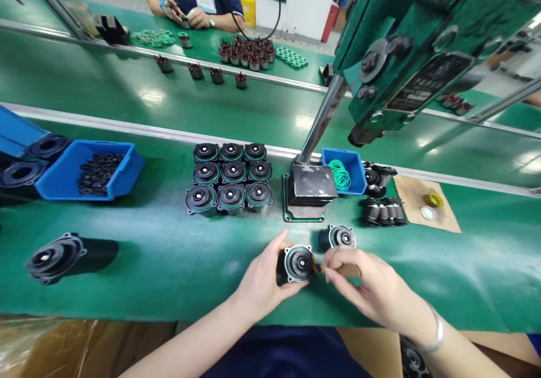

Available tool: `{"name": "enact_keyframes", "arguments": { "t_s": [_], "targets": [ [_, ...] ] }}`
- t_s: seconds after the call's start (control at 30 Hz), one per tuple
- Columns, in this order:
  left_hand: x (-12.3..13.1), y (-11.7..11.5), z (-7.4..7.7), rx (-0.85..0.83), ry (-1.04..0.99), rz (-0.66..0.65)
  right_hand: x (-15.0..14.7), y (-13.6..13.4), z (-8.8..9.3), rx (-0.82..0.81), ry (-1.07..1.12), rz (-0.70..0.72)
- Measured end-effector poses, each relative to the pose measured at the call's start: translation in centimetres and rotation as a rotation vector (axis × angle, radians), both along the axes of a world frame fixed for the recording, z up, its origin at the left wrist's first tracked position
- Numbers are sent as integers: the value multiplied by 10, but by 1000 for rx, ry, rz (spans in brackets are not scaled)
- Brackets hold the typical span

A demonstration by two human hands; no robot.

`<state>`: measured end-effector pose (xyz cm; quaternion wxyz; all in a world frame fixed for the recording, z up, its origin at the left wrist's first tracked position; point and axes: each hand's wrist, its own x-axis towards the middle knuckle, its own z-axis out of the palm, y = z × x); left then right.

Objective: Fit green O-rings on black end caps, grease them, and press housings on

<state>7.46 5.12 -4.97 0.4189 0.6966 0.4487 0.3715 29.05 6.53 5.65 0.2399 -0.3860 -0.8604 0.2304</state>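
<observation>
Gripping is noted at the left hand [260, 276], which curls around a black housing [299, 264] with digits on its far and near sides. Reference landmark: the press block [311, 185]. The black housing is on the near side of that block, slightly left of its centre line. Its ringed end faces up toward the wearer, and its long axis is tilted, the dark body showing on the side toward the left palm. Whether it is clear of the bench cannot be told.

The right hand [367, 285] pinches a small orange-brown piece [316, 266], narrow between thumb and finger, its exact form too small to tell. This piece lies at the ringed end's right edge; firm contact cannot be confirmed. The black housing lies directly leftward of the right fingertips, while the left hand is nearer, being wrapped on it. A second housing [342, 235] stands to the near right of the press block, partly covered by the right fingers.
</observation>
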Motion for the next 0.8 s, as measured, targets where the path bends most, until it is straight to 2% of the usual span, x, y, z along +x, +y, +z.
{"name": "enact_keyframes", "arguments": {
  "t_s": [0.17, 0.3, 0.37, 0.5, 0.57, 0.7, 0.8],
  "targets": [
    [5, -7, -6, 53, 31, 38, -11, -22, -10, -15, 181, 11],
    [6, -8, -6, 69, 29, 46, -16, -26, -12, 10, 352, -61],
    [6, -8, -6, 78, 31, 53, -17, -23, -11, 108, 298, -16],
    [5, -8, -9, 147, 24, 44, -28, -13, -13, 467, 21, 209],
    [5, -8, -12, 168, 30, 38, -35, -11, -13, 566, -13, 251],
    [6, -8, -14, 156, 59, 57, -40, -21, -10, 494, -59, 292],
    [7, -8, -11, 128, 86, 61, -31, -32, -5, 397, -96, 261]
  ]
}}
